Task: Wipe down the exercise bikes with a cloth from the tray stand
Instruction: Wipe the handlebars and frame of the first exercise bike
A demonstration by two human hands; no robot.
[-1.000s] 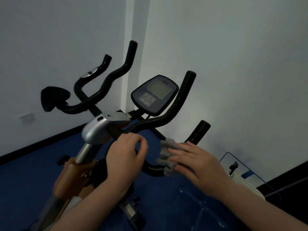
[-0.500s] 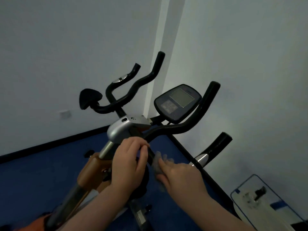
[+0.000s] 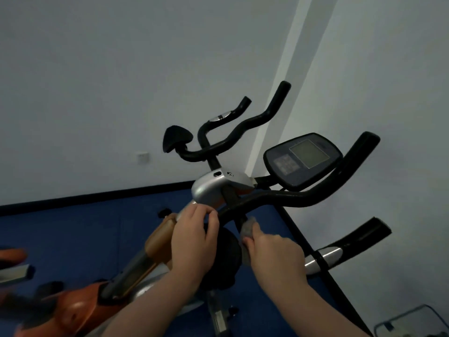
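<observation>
Cloth (image 3: 246, 231) is bunched up grey in my right hand (image 3: 274, 254), fingers curled tight around it and pressed against the black handlebar stem (image 3: 239, 216) of the exercise bike (image 3: 211, 190). My left hand (image 3: 194, 237) is curled around the bar junction just below the silver clamp, holding nothing else. Console (image 3: 302, 159) sits up right above the handlebar.

Two bare forearms enter from the bottom edge of the frame, one from lower centre-left, the other from lower right. No sleeve, watch, ring or glove shows on either. The bare left hand (image 3: 194, 242) and the bare right hand (image 3: 274, 257) have short, unpainted nails where fingertips are visible; the lighting is dim.
</observation>
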